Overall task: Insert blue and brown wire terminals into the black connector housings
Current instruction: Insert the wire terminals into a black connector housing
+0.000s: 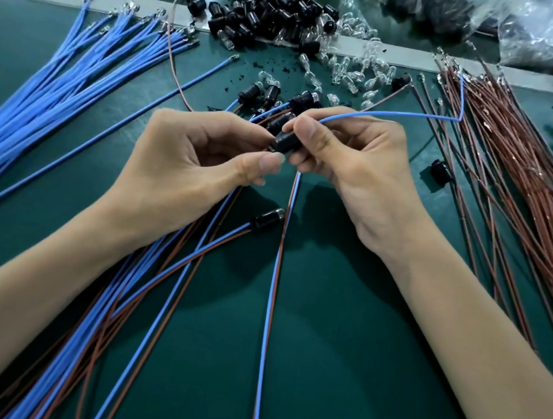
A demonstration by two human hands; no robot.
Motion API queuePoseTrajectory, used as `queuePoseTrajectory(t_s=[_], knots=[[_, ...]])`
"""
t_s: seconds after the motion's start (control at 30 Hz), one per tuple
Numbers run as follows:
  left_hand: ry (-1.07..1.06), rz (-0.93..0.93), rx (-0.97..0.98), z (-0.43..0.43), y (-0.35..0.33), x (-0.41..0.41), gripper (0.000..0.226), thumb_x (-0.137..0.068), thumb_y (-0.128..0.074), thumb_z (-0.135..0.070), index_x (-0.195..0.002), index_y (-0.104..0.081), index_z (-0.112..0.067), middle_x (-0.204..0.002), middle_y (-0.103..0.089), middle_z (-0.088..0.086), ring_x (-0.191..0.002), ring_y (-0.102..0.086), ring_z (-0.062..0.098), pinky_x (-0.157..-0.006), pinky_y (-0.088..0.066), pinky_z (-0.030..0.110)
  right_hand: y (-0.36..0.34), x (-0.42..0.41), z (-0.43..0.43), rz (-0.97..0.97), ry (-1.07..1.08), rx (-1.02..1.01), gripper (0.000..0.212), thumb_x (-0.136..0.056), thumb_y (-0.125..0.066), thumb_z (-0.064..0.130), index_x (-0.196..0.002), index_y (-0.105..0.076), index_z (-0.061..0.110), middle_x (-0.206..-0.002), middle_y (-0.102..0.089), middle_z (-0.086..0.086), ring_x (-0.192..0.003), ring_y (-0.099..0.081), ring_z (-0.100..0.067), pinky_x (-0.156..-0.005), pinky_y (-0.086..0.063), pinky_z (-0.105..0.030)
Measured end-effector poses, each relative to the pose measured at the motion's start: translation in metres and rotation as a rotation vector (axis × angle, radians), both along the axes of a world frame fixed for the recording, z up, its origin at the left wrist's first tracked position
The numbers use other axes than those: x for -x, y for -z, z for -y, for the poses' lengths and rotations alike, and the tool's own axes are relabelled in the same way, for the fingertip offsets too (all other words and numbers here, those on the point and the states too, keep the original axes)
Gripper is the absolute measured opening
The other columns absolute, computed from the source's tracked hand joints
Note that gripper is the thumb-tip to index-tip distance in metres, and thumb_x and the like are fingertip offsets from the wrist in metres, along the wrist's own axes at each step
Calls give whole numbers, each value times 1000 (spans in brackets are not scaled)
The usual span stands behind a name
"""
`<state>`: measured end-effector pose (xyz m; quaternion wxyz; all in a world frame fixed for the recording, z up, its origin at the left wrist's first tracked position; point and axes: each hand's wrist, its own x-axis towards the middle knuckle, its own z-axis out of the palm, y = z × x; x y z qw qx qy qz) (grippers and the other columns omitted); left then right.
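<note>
Mid-mat, left hand (pixel 202 152) pinches the black connector housing (pixel 284 141) while right hand (pixel 346 162) grips a blue wire (pixel 393 113), apparently seating its terminal; next, push straight home.

Clear glass bulbs (pixel 348 69) lay scattered at the back of the green table (pixel 358 322). Crinkled plastic bag (pixel 547 30) sat top right w/ dark parts inside.

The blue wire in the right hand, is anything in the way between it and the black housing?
Nothing visible. The right hand pinches the blue wire right at the black housing, which the left hand steadies. The fingertips hide the wire's terminal and the housing's opening, so I cannot tell whether it is seated.
</note>
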<state>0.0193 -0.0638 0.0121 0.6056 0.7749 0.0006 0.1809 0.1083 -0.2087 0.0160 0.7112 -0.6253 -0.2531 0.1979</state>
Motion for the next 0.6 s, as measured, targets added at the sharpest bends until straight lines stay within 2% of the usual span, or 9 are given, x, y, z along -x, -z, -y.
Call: queuePoseTrajectory(t_s=[0.2, 0.3, 0.43, 0.53, 0.6], knots=[[-13, 50, -104, 2, -1, 3, 3, -86, -62, -21, -87, -64, -22, -82, -69, -6, -65, -65, 1, -65, -49, 12, -1, 1, 1, -125, -41, 10, 13, -87, -64, 12, -76, -70, 13, -68, -69, 2, -53, -60, -6, -53, -48, -15], [-21, 38, -192, -1, 0, 2, 10, -92, -57, -22, -84, -63, -21, -69, -66, 0, -63, -63, 4, -63, -48, 14, -1, 1, 0, -177, -53, 22, 16, -85, -66, 15, -69, -71, 17, -65, -68, 1, -53, -59, -7, -52, -48, -15], [-15, 79, -406, -2, 2, 1, 28, -96, -47, -19, -75, -54, -1, -63, -58, 7, -58, -53, 12, -57, -44, 27, -1, 3, -1, -211, -65, 29, 18, -86, -66, 14, -69, -70, 18, -66, -67, 0, -55, -58, -9, -51, -48, -15], [5, 57, -400, -4, 3, 2, 28, -96, -45, -14, -74, -48, 3, -60, -55, 10, -57, -50, 18, -57, -42, 35, -1, 4, -1, -226, -70, 46, 13, -87, -65, 13, -75, -68, 14, -66, -68, -1, -52, -60, -8, -50, -48, -14], [18, 27, -356, -4, 5, 2, 28, -95, -45, -14, -74, -48, 4, -60, -53, 15, -56, -49, 15, -56, -43, 30, -2, 5, -1, -242, -79, 40, 10, -88, -63, 13, -79, -67, 11, -68, -70, -1, -53, -65, -9, -51, -49, -14]])
